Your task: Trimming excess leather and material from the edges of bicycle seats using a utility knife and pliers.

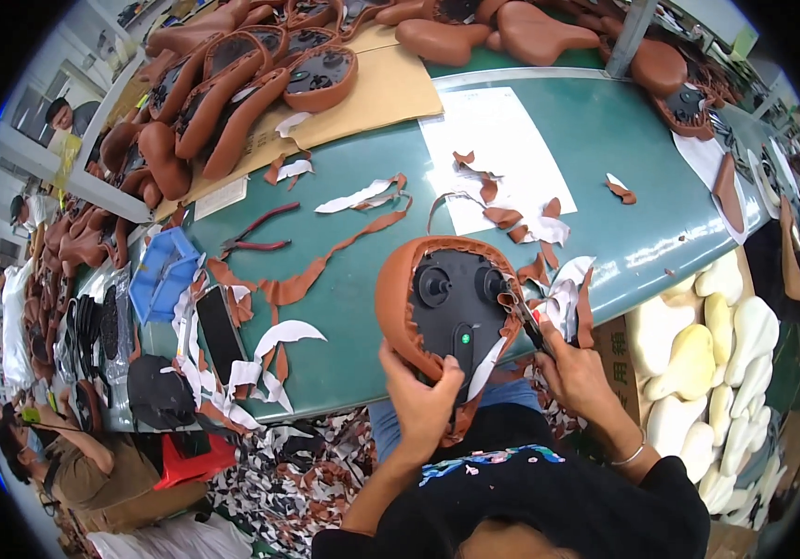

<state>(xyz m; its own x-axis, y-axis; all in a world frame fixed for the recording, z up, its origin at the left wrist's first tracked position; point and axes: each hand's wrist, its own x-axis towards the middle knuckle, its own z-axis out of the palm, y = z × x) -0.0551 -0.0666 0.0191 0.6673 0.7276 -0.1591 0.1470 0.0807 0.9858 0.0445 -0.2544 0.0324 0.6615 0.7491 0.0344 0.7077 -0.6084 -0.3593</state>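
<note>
A bicycle saddle [451, 298] lies upside down at the near edge of the green table [605, 140], its black plastic underside up and brown leather wrapped round its rim. My left hand [423, 396] grips the saddle's near end, thumb on the black base. My right hand [572, 368] holds a small pair of scissors [527, 321] whose tip meets the leather edge on the saddle's right side. A white strip [485, 365] hangs from the saddle between my hands.
Brown leather and white backing scraps litter the table. Finished brown saddles [232, 84] pile on cardboard at the back left. Red-handled pliers [255, 238], a blue bin [162, 275] and a phone [221, 331] lie left. Cream foam pads [707, 363] fill a box at right. Other people work nearby.
</note>
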